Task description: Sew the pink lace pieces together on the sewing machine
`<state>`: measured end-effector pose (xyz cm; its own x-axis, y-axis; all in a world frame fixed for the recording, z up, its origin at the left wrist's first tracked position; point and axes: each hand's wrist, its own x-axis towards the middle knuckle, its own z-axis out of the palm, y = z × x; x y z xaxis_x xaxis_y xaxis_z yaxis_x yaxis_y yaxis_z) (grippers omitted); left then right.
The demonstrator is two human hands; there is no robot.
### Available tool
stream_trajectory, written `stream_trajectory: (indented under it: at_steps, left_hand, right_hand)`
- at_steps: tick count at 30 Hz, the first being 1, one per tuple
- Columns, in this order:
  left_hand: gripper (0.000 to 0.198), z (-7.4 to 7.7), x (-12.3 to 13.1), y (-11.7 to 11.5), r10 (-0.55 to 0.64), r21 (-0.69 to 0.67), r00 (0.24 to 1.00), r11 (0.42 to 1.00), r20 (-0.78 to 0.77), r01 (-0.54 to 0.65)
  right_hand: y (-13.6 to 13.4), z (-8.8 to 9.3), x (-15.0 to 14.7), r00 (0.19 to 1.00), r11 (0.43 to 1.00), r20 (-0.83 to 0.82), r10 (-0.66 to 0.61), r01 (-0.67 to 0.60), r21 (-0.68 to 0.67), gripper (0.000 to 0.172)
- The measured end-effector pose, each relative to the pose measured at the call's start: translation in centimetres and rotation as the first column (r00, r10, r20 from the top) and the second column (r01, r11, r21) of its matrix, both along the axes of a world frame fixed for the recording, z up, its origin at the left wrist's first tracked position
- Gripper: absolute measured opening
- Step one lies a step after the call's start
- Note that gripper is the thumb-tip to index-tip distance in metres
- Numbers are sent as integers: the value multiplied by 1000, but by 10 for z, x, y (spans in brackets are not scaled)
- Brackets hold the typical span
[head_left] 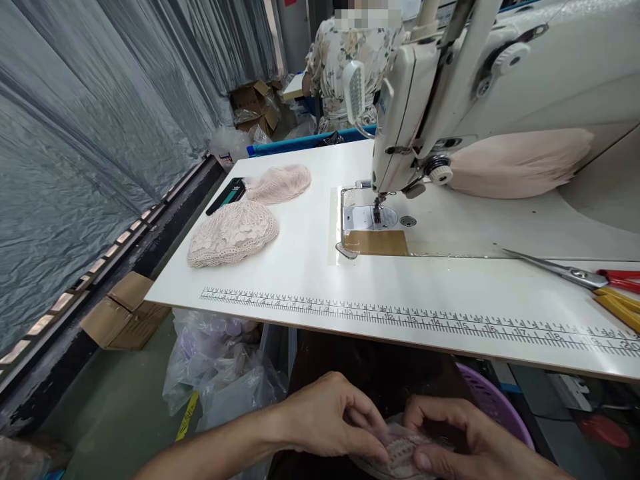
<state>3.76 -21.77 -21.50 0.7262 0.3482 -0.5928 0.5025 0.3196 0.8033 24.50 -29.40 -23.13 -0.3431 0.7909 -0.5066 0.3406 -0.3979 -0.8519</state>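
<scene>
Below the table's front edge, my left hand (pixel 330 420) and my right hand (pixel 463 440) pinch a small pink lace piece (pixel 400 453) between them, fingers closed on its edge. Most of that piece is hidden by my fingers. Two pink lace pieces lie on the white table (pixel 300 267): one (pixel 233 233) nearer me at the left, another (pixel 280 183) behind it. The sewing machine (pixel 450 100) stands at the right, its needle and presser foot (pixel 377 213) over the metal plate.
Scissors (pixel 575 273) with red and yellow handles lie at the table's right. Pink fabric (pixel 515 163) is bundled under the machine arm. A dark flat object (pixel 227 195) sits by the far lace piece. Plastic bags (pixel 220 367), cardboard boxes (pixel 125 313) and a purple basket (pixel 495 400) sit below. A person in a floral top (pixel 345 60) stands behind.
</scene>
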Motion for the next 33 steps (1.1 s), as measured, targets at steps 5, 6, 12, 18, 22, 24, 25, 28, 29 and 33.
stream_trajectory:
  at_steps: [5, 6, 12, 18, 22, 24, 25, 28, 29, 33]
  left_hand:
    - [27, 7, 3, 0, -17, 32, 999, 999, -32, 18]
    - [26, 7, 4, 0, -21, 31, 999, 999, -35, 22]
    - [28, 4, 4, 2, -54, 52, 999, 997, 3, 53]
    - [24, 3, -7, 6, -86, 51, 996, 995, 10, 85]
    - [25, 3, -9, 5, -76, 14, 997, 997, 9, 76]
    - [25, 5, -8, 5, -86, 14, 996, 996, 7, 86]
    - [25, 6, -8, 6, -91, 9, 996, 996, 6, 91]
    - [24, 11, -10, 7, -100, -6, 995, 995, 5, 100]
    - [24, 12, -10, 7, -97, -6, 995, 995, 1, 97]
    - [34, 5, -10, 3, -75, -2, 997, 997, 31, 75]
  right_hand:
    - [-3, -1, -2, 998, 998, 29, -56, 55, 34, 30]
    - [-3, 0, -2, 998, 998, 19, -55, 54, 38, 30]
    - [4, 5, -6, 991, 999, -128, -33, 31, -19, 29]
    - [6, -11, 10, 965, 991, -228, -133, 123, -61, 34]
    - [4, -20, 19, 957, 997, -284, -58, 42, -60, 36]
    - [4, -20, 18, 963, 999, -268, -9, -6, -54, 37]
    - [4, -19, 17, 967, 999, -254, 4, -17, -49, 38]
    - [5, -17, 13, 977, 999, -214, 0, -8, -39, 41]
    - [6, -16, 11, 979, 999, -206, -6, -2, -40, 42]
    - [6, -14, 8, 981, 999, -192, -18, 12, -36, 43]
